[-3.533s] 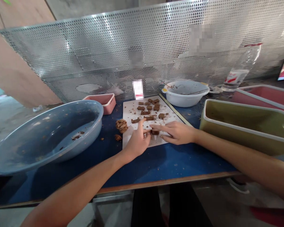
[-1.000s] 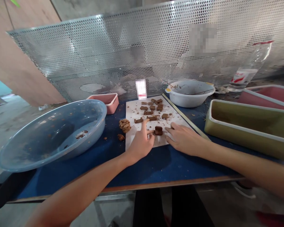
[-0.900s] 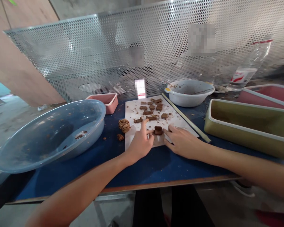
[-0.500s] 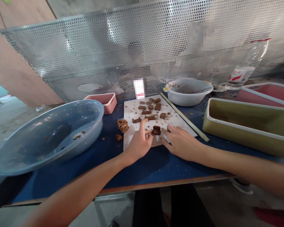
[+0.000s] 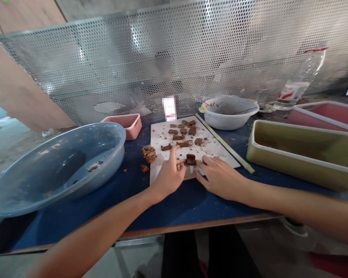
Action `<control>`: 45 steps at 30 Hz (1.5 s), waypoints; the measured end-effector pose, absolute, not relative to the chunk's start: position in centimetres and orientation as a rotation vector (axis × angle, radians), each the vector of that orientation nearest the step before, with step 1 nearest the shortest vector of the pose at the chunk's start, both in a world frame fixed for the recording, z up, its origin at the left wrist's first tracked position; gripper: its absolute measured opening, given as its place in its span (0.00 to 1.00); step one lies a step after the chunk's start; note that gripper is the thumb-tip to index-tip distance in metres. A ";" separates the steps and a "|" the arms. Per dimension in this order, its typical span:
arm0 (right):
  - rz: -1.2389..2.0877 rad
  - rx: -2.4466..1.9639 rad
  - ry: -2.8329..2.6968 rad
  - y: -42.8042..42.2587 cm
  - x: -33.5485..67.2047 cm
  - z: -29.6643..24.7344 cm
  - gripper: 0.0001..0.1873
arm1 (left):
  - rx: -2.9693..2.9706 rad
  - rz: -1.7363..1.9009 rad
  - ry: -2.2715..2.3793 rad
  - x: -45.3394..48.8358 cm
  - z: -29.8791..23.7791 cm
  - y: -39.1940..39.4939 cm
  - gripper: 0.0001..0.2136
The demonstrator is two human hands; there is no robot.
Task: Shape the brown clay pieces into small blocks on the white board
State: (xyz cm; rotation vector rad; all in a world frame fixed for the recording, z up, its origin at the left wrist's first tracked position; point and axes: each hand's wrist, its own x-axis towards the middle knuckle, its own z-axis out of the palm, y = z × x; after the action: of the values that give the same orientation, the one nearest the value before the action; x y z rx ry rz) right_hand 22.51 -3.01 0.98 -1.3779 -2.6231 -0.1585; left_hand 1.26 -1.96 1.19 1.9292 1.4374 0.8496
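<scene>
A small dark brown clay piece (image 5: 190, 159), squarish with a raised back edge, stands near the front of a white board (image 5: 159, 131). From the left, an outstretched finger of my left hand (image 5: 171, 173) touches it, while another finger points up and the rest curl. My right hand (image 5: 217, 173) lies low on the other side, fingers apart and a fingertip at or against the piece; exact contact is unclear. Behind them on the board are several shaped clay pieces (image 5: 183, 144) and crumbs. A rough clay lump (image 5: 149, 153) sits at the board's left edge, with a smaller lump (image 5: 144, 168) nearby.
A large blue basin (image 5: 104, 181) stands left, a small pink box (image 5: 135, 127) behind it. A pale stick (image 5: 224, 143) lies along the board's right edge. Beyond are a white bowl (image 5: 229, 119), green planter (image 5: 292, 166), pink planter (image 5: 321, 114), water bottle (image 5: 297, 85) and perforated metal screen (image 5: 110, 61).
The fingertips of my right hand have come slightly closer to the clay piece. My left hand keeps its pose beside it. The whole view has shifted a little.
</scene>
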 end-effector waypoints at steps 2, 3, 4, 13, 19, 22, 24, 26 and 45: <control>-0.193 -1.376 -2.618 -2.8 22.6 0.9 0.19 | 1.929 0.863 1.439 1.3 1.3 -2.1 0.34; -0.201 -1.377 -2.614 -2.7 22.6 0.9 0.19 | 1.933 0.870 1.439 1.4 1.3 -2.1 0.34; -0.203 -1.376 -2.609 -2.5 22.6 0.8 0.19 | 1.938 0.874 1.441 1.4 1.3 -2.1 0.34; -0.276 -1.287 -2.615 -2.8 22.4 0.2 0.18 | 1.949 0.845 1.450 1.3 1.0 -2.0 0.34; -0.407 -1.288 -2.561 -2.8 22.5 0.6 0.19 | 1.977 0.867 1.473 1.3 1.3 -2.1 0.34; -0.394 -1.288 -2.590 -2.5 22.4 0.6 0.19 | 1.976 0.858 1.463 1.3 1.3 -2.2 0.34; -0.381 -1.264 -2.612 -2.4 22.3 0.4 0.19 | 1.974 0.855 1.467 1.4 1.3 -2.2 0.33; -0.375 -1.245 -2.622 -2.4 22.2 0.2 0.19 | 1.969 0.848 1.463 1.4 1.3 -2.3 0.33; -0.380 -1.214 -2.635 -1.9 22.1 0.3 0.19 | 1.923 0.847 1.438 1.5 1.1 -2.3 0.38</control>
State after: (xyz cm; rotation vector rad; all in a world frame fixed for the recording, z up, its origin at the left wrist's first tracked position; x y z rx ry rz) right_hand 22.12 -1.92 0.30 -1.2139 -2.6345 -0.3795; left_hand 1.54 -2.31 1.12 1.9233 1.4376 0.8469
